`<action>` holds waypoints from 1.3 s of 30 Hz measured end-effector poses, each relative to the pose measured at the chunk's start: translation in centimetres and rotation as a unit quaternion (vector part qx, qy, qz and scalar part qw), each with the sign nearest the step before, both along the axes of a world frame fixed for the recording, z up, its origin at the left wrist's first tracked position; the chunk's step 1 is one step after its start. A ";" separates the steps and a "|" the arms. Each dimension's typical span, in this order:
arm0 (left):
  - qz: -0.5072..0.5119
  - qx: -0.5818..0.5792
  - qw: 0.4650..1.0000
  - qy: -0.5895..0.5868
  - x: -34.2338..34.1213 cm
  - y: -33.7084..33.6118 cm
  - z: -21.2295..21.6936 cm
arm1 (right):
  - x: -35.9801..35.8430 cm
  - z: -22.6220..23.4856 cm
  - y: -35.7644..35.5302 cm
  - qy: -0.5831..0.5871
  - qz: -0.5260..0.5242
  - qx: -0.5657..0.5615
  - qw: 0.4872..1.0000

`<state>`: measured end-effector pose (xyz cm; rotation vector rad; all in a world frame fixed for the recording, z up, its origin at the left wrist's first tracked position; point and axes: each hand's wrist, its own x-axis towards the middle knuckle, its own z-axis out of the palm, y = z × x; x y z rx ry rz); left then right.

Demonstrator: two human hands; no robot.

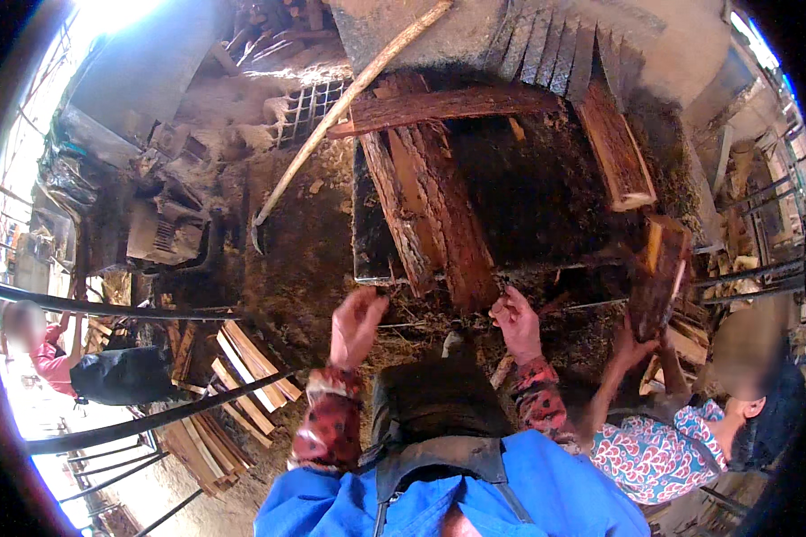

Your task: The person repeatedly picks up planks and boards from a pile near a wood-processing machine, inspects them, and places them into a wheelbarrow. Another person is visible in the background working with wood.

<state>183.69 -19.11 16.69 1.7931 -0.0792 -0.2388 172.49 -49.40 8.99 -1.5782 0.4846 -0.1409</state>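
My left hand (358, 327) is raised near the front edge of a dark metal table (519, 224), its fingers curled inward. Fingers bent and pressed together, my right hand (517, 324) is close to the near end of a bark-covered slab (448, 215). Whatever either hand might hold is too small or hidden to make out. Beside that slab lies a narrower bark slab (394, 206), its near end between my hands. Another rough slab (457, 107) lies crosswise over their far ends.
A hooked wooden-handled tool (331, 116) leans at the table's left. At right, a co-worker's hands (634, 351) grip a wood block (658, 277). One more slab (613, 148) rests beneath hanging dark strips (546, 49). A motor (166, 233) and cut planks (251, 367) are leftward.
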 end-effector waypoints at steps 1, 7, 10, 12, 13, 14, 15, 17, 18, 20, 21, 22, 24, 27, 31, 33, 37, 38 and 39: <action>-0.001 -0.006 1.000 -0.029 2.3 -0.2 0.3 | 0.6 -0.4 0.1 0.002 0.005 -0.002 1.000; -0.065 0.224 0.940 -0.248 17.5 -3.6 4.6 | 3.4 2.5 0.9 0.008 0.002 -0.081 0.997; -0.083 0.340 0.850 -0.395 23.9 -6.3 5.7 | 4.3 2.8 0.7 -0.034 -0.013 -0.134 0.990; -0.110 0.357 0.814 -0.445 27.7 -8.4 5.9 | 4.3 1.9 1.0 -0.039 -0.028 -0.127 0.991; -0.119 0.388 0.807 -0.430 28.9 -8.8 5.7 | 4.3 1.5 1.0 -0.042 -0.037 -0.124 0.991; -0.129 0.408 0.786 -0.447 30.5 -9.3 4.8 | 4.7 1.9 1.5 -0.032 -0.053 -0.105 0.992; -0.138 0.431 0.762 -0.463 32.1 -9.2 4.0 | 5.4 2.1 1.8 -0.013 -0.036 -0.150 0.988; -0.184 0.442 0.739 -0.474 34.5 -9.5 2.7 | 6.3 4.0 2.4 -0.007 -0.013 -0.211 0.977; -0.192 0.448 0.728 -0.482 35.2 -9.8 2.1 | 6.6 4.4 2.7 -0.002 -0.016 -0.231 0.973; -0.196 0.457 0.713 -0.494 36.1 -10.3 1.3 | 7.2 4.8 3.5 0.005 -0.012 -0.266 0.964; -0.192 0.461 0.709 -0.498 36.4 -10.7 1.2 | 7.4 5.2 3.8 0.016 -0.024 -0.218 0.976; -0.188 0.465 0.705 -0.502 36.6 -11.0 1.0 | 7.5 5.8 4.0 0.027 -0.034 -0.169 0.985; -0.176 0.481 0.676 -0.530 37.9 -11.1 0.0 | 7.9 6.4 4.3 0.040 -0.041 -0.118 0.991; -0.190 0.499 0.678 -0.505 38.4 -11.3 0.3 | 7.6 6.1 4.2 0.050 -0.035 -0.135 0.989; -0.196 0.498 0.685 -0.494 37.6 -10.7 2.1 | 7.3 3.5 3.9 0.050 -0.034 -0.181 0.982; -0.223 0.501 0.705 -0.449 36.4 -9.3 3.7 | 7.4 3.4 4.4 0.046 -0.040 -0.176 0.983; -0.262 0.442 0.765 -0.387 32.4 -6.4 5.2 | 7.5 3.3 3.9 0.012 -0.054 -0.149 0.987; -0.246 0.362 0.800 -0.410 30.9 -4.8 4.7 | 7.5 3.0 3.7 -0.007 -0.050 -0.140 0.989; -0.233 0.325 0.824 -0.401 29.1 -3.7 4.8 | 7.6 3.1 3.5 0.017 -0.042 -0.151 0.987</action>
